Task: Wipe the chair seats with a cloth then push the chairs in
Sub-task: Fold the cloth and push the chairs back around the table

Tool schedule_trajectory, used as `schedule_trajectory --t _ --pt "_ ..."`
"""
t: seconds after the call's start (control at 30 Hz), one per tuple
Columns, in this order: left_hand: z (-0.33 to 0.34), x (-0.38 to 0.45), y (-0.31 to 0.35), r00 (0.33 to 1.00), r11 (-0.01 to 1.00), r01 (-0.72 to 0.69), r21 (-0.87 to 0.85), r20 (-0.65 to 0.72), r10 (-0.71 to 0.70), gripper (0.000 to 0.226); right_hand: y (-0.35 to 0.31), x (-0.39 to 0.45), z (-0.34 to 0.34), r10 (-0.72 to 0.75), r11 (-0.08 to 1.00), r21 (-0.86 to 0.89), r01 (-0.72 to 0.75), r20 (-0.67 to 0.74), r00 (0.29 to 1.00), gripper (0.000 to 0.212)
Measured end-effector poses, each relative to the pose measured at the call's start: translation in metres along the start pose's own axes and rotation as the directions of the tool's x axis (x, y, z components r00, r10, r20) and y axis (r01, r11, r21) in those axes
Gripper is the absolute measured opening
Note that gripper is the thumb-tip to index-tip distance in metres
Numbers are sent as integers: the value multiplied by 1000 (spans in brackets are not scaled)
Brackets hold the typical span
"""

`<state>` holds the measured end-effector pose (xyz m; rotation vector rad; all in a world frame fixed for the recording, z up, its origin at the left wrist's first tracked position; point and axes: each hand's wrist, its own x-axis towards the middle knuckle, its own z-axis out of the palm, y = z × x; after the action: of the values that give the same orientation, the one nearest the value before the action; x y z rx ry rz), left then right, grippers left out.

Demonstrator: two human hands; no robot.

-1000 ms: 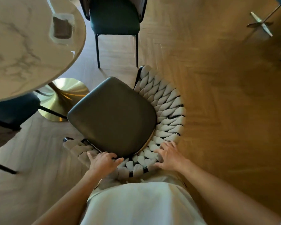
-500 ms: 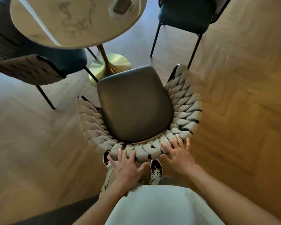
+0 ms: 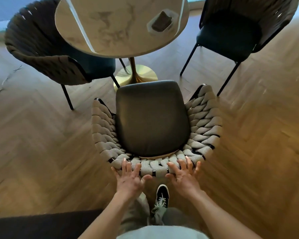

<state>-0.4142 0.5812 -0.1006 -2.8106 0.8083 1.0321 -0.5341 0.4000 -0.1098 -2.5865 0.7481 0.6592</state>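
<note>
A chair with a dark leather seat [image 3: 152, 118] and a woven beige backrest [image 3: 155, 165] stands right in front of me, facing the round marble table [image 3: 114, 26]. My left hand [image 3: 129, 179] lies against the back rim of the backrest with fingers spread and straight. My right hand [image 3: 184, 175] does the same a little to the right, fingers splayed over the weave. No cloth is in view.
Two more chairs flank the table: a dark woven one [image 3: 47, 49] at the left and a dark one [image 3: 238, 31] at the right. The table's brass foot [image 3: 136, 75] sits just beyond the seat. A small tray [image 3: 162, 23] lies on the tabletop. My shoe [image 3: 161, 195] is behind the chair.
The chair has swung round from a slant until it faces the table squarely and has moved closer to it. Both hands went from gripping the backrest to flat, spread fingers on its rim.
</note>
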Motion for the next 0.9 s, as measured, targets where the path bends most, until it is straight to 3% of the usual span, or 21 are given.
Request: schedule_trajectory --t 0.1,0.17,0.33,0.43,0.6,0.9 --pt "-15 17 -3 999 999 30 -13 28 -29 78 -6 22 -10 -12 1000 3 12 -13 1000 45" --pt "-23 30 -8 999 999 35 -35 36 -34 71 -11 36 -16 -12 1000 -5 12 -23 1000 45" --pt "-44 61 -28 1000 997 17 -76 28 -14 75 -32 66 -29 5 1000 -9 -6 -41 999 45" --pt "-56 77 -39 1000 997 1 -80 14 0 95 -44 84 -38 15 1000 4 -15 -32 999 46" --pt "-81 107 -45 998 997 16 -74 57 -12 71 -54 116 -51 31 999 41 -31 -13 999 46" --pt "-102 146 -52 996 982 22 -189 88 -5 66 -65 159 -79 49 999 -22 -48 18 999 45"
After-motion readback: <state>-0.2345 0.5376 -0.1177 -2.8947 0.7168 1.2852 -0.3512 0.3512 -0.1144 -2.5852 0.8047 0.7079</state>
